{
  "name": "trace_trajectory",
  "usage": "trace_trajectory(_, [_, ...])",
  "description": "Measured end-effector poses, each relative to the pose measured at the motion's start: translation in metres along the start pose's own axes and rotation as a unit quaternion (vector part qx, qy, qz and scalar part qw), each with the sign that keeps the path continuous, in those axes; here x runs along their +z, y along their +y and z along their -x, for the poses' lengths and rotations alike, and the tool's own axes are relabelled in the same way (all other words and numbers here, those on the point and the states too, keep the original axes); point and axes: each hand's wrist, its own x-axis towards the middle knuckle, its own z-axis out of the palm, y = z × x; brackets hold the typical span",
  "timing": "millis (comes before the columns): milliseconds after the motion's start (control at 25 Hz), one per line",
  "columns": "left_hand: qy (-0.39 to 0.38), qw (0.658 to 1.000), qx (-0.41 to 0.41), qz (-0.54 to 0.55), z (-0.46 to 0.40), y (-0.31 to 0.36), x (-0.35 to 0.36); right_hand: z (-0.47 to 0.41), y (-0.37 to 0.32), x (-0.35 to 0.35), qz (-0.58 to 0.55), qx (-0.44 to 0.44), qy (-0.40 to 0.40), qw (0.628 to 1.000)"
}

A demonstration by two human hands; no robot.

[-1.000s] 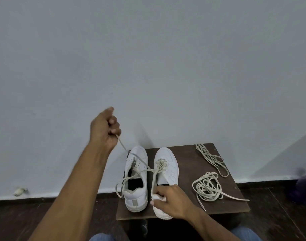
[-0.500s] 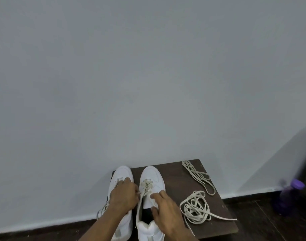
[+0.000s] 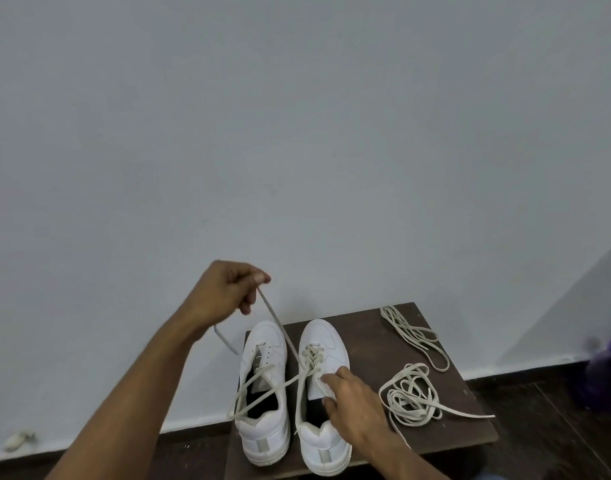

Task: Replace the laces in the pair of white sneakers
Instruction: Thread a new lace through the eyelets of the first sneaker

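Left hand: the left hand [image 3: 228, 292], left of centre in the frame, is raised above the shoes and pinches a lace [image 3: 280, 327] between thumb and fingertips, drawing it up taut from the eyelets.
Right hand: the right hand [image 3: 354, 403], at lower centre, rests on the right sneaker [image 3: 323, 344] with thumb and forefinger on its tongue and upper, the fingers loosely straight; judged to be steadying the shoe against the pull.
Right sneaker: stands on the tabletop [image 3: 370, 344], toe toward the wall, laced only across the lower eyelets near the toe, so the job looks partly done here.
Lace run: from the pinch it slants down to those eyelets; other lengths trail leftward across the open mouth of the left sneaker [image 3: 262, 355] and hang off its side.
Left sneaker: just beside its partner, touching or nearly so; its upper eyelets look empty. Whether a lace is threaded lower down I cannot tell.
Loose laces: a tangled bundle [image 3: 411, 398] lies to the right of the shoes, and a slimmer coil [image 3: 415, 336] sits farther back toward the wall, both well within reach.
Surroundings: a purple bottle [image 3: 609, 368] stands blurred on the dark floor at the right edge.
Next step judged: snug this crossing, then feed the end through the following eyelet.
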Motion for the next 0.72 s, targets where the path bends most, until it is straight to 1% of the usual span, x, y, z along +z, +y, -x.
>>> trace_trajectory(80, [0.044, 0.995, 0.030, 0.088, 0.006, 0.024, -0.013, 0.000, -0.001, -0.001, 0.010, 0.001, -0.004, 1.000])
trace_trajectory(240, [0.099, 0.965, 0.077, 0.230, 0.023, 0.065, -0.030, -0.001, -0.003, -0.003, 0.039, -0.002, -0.012, 0.999])
trace_trajectory(400, [0.071, 0.935, 0.100, 0.333, 0.035, 0.088, -0.039, -0.007, -0.005, -0.007, 0.054, -0.001, -0.017, 0.998])
trace_trajectory(440, [0.074, 0.929, 0.107, 0.346, 0.035, 0.088, -0.039, -0.009, -0.006, -0.007, 0.052, 0.001, -0.018, 0.998])
trace_trajectory(480, [0.096, 0.929, 0.113, 0.339, 0.032, 0.086, -0.037, -0.012, -0.006, -0.007, 0.050, 0.004, -0.019, 0.999])
trace_trajectory(520, [0.135, 0.936, 0.119, 0.303, 0.028, 0.083, -0.033, -0.013, -0.007, -0.007, 0.051, 0.004, -0.017, 0.999])
trace_trajectory(600, [0.210, 0.955, 0.116, 0.176, 0.015, 0.062, -0.018, -0.015, -0.009, -0.005, 0.048, 0.006, 0.001, 0.999])
trace_trajectory(640, [0.217, 0.965, 0.099, 0.106, 0.008, 0.046, -0.007, -0.015, -0.008, -0.004, 0.039, 0.011, 0.014, 0.999])
trace_trajectory(680, [0.199, 0.977, 0.072, 0.019, 0.002, 0.024, 0.007, -0.016, -0.006, -0.003, 0.026, 0.018, 0.024, 0.999])
trace_trajectory(720, [0.164, 0.982, 0.045, -0.083, -0.002, 0.000, 0.023, -0.015, -0.003, -0.002, 0.007, 0.031, 0.031, 0.999])
